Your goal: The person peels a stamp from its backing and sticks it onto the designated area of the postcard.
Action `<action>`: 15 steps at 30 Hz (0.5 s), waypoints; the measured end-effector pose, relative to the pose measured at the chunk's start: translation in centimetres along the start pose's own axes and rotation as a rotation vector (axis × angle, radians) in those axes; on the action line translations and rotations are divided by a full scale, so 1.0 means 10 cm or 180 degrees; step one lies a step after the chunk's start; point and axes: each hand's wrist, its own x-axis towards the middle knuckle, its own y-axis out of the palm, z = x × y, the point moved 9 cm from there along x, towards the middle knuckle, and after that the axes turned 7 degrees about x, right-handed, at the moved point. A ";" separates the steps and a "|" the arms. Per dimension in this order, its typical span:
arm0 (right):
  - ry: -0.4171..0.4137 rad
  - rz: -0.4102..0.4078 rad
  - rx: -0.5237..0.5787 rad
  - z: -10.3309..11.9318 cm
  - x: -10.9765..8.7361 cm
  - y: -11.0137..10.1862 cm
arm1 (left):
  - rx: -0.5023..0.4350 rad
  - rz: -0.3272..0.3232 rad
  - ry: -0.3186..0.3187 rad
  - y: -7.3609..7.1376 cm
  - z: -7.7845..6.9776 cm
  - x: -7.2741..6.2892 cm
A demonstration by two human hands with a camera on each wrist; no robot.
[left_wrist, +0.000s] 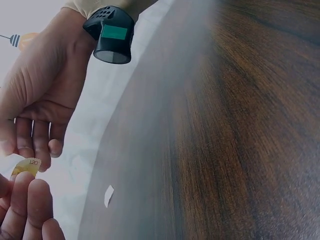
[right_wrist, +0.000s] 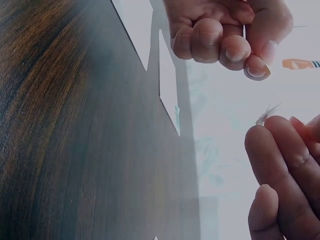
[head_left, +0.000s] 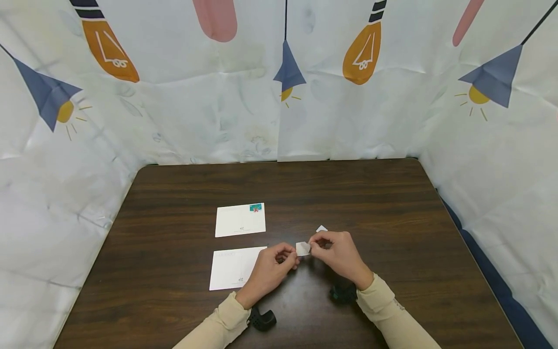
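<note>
Between my two hands is a small postage stamp (head_left: 302,248), its pale side up in the head view. The left wrist view shows its yellowish printed face (left_wrist: 27,166) with 1.20 on it. My left hand (head_left: 271,267) pinches the stamp's left edge between thumb and fingertips. My right hand (head_left: 337,251) pinches its right corner, where the head view shows a slight curl. A thin whitish wisp (right_wrist: 265,117) shows at the right fingertips. Left of my hands lie two white envelopes; the far one (head_left: 237,223) bears a stamp, and my left hand partly covers the near one (head_left: 231,271).
A small white piece of paper (head_left: 321,229) lies just beyond my right hand on the dark wooden table (head_left: 375,194). Black wrist cameras (head_left: 263,321) hang under both wrists. White curtains printed with lamps (head_left: 244,111) surround the table's back and sides.
</note>
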 end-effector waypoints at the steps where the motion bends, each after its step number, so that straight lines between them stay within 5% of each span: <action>1: 0.0030 -0.0007 0.0037 -0.02 0.00 -0.01 | -0.0007 0.0000 -0.0002 0.00 0.00 0.00; 15: 0.0887 0.0019 0.0638 -0.30 -0.01 -0.01 | -0.0014 -0.0003 -0.0068 0.00 0.04 0.00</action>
